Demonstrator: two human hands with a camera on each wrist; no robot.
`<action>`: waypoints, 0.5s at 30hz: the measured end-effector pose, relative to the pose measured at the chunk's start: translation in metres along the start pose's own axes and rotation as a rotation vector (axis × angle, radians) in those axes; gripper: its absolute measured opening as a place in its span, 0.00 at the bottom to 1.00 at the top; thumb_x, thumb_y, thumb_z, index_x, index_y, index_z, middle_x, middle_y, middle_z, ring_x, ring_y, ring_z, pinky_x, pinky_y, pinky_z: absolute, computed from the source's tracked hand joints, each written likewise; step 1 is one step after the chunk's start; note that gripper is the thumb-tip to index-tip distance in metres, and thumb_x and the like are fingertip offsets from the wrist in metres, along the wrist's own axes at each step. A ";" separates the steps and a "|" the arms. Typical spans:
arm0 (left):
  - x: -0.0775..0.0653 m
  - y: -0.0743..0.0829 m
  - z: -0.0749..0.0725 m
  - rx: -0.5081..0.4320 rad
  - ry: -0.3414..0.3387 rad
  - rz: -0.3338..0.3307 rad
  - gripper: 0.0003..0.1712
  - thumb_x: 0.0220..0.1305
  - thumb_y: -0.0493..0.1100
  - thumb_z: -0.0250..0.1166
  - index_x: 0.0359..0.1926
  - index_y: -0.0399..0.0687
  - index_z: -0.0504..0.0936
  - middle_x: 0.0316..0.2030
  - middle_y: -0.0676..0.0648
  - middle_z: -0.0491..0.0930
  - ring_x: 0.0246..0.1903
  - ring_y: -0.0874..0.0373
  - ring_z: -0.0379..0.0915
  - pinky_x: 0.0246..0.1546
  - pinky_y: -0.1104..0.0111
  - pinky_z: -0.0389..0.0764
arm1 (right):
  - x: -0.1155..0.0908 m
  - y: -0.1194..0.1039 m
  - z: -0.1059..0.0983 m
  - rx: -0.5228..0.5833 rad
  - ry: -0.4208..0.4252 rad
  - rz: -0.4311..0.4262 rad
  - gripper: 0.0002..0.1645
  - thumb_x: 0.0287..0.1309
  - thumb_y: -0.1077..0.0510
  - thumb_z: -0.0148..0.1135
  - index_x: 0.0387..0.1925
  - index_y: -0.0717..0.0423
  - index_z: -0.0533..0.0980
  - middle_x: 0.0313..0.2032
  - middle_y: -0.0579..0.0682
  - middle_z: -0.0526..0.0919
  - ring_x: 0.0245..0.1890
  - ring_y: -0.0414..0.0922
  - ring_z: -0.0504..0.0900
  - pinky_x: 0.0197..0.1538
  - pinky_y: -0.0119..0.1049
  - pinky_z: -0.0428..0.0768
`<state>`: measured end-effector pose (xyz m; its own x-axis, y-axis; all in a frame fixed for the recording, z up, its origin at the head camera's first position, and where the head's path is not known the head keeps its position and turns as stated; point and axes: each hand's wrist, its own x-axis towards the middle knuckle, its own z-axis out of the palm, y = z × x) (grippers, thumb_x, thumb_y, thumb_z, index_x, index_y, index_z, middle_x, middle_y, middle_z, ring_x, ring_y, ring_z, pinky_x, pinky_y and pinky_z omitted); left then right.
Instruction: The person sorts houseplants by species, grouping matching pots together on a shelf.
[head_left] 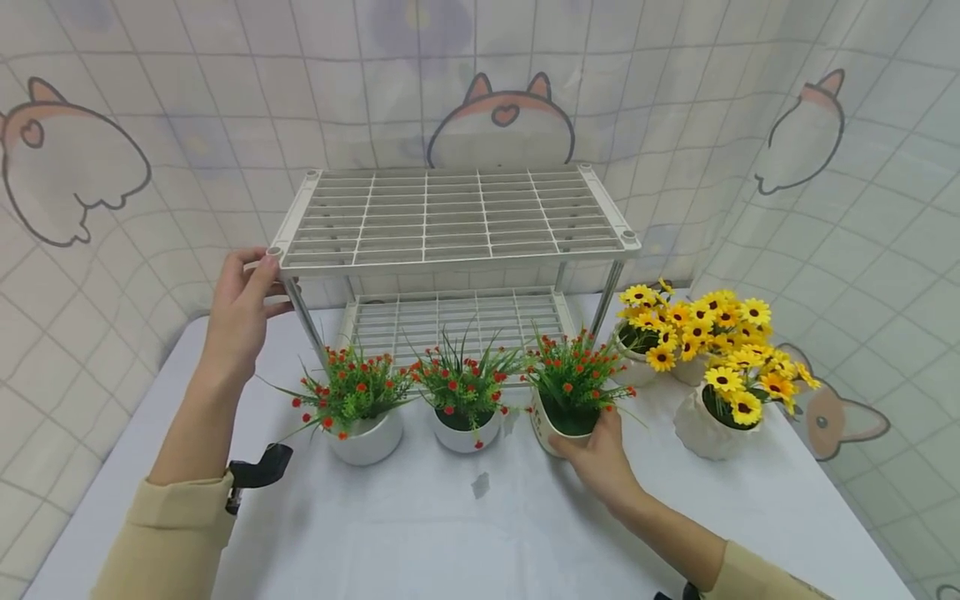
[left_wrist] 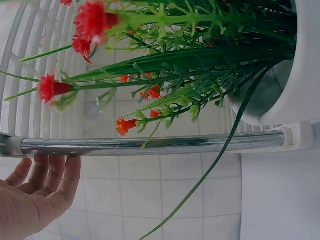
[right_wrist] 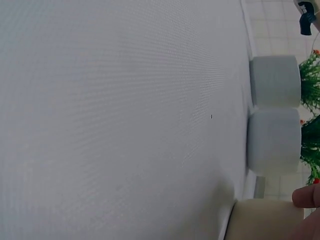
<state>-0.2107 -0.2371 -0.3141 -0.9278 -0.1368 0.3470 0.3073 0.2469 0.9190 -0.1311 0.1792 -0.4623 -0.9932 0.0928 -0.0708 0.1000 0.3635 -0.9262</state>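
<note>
A white two-tier wire shelf (head_left: 457, 260) with metal posts stands at the back. My left hand (head_left: 242, 312) holds its upper front left corner, the thumb at the corner and the other fingers by the metal post (left_wrist: 150, 145). Three potted plants with red flowers line up before the shelf: a left one (head_left: 365, 442), a middle one (head_left: 467, 435) and a right one. My right hand (head_left: 603, 462) grips the right flower pot (head_left: 542, 423), thumb on the front and fingers on its right side. This cream pot (right_wrist: 265, 220) tilts slightly in the head view.
Several pots of yellow flowers, one a white ridged pot (head_left: 708, 429), are grouped at the right, close to the shelf's right post. A white cloth covers the table (head_left: 420, 533). Behind hangs a tiled-pattern curtain (head_left: 390, 100) with cartoon animals.
</note>
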 end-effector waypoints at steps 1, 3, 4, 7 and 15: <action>0.000 0.000 0.000 -0.001 -0.001 0.000 0.17 0.82 0.52 0.49 0.62 0.50 0.67 0.50 0.49 0.74 0.47 0.57 0.76 0.46 0.72 0.79 | 0.000 0.000 0.000 -0.016 -0.001 0.003 0.57 0.58 0.62 0.72 0.77 0.67 0.45 0.69 0.71 0.51 0.73 0.63 0.52 0.75 0.59 0.48; -0.001 -0.001 0.000 -0.015 0.001 -0.003 0.15 0.82 0.51 0.49 0.60 0.51 0.68 0.50 0.48 0.74 0.47 0.57 0.76 0.45 0.73 0.79 | 0.000 0.000 0.000 -0.037 0.004 0.004 0.57 0.57 0.62 0.71 0.76 0.68 0.45 0.69 0.71 0.51 0.73 0.63 0.53 0.75 0.59 0.49; -0.001 -0.001 0.000 -0.023 0.003 -0.006 0.14 0.81 0.51 0.50 0.59 0.51 0.68 0.50 0.48 0.75 0.47 0.56 0.76 0.45 0.73 0.80 | 0.000 0.001 0.000 -0.041 0.008 0.002 0.57 0.57 0.62 0.71 0.76 0.68 0.45 0.69 0.71 0.51 0.72 0.63 0.53 0.74 0.59 0.49; -0.001 -0.001 0.000 -0.020 0.003 -0.002 0.14 0.81 0.51 0.50 0.59 0.52 0.68 0.49 0.49 0.75 0.47 0.56 0.75 0.45 0.74 0.80 | 0.003 0.003 0.002 -0.050 0.026 -0.017 0.57 0.55 0.62 0.72 0.76 0.68 0.47 0.68 0.71 0.53 0.71 0.63 0.54 0.74 0.58 0.51; 0.001 0.000 0.000 0.013 -0.008 0.013 0.17 0.82 0.52 0.48 0.62 0.50 0.67 0.50 0.50 0.74 0.47 0.57 0.75 0.46 0.73 0.79 | 0.007 0.005 0.004 -0.059 0.055 -0.030 0.59 0.53 0.55 0.78 0.76 0.66 0.51 0.64 0.70 0.55 0.66 0.62 0.59 0.72 0.57 0.56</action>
<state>-0.2120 -0.2374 -0.3141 -0.9255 -0.1264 0.3570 0.3162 0.2610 0.9121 -0.1374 0.1778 -0.4692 -0.9911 0.1315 -0.0215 0.0754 0.4205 -0.9042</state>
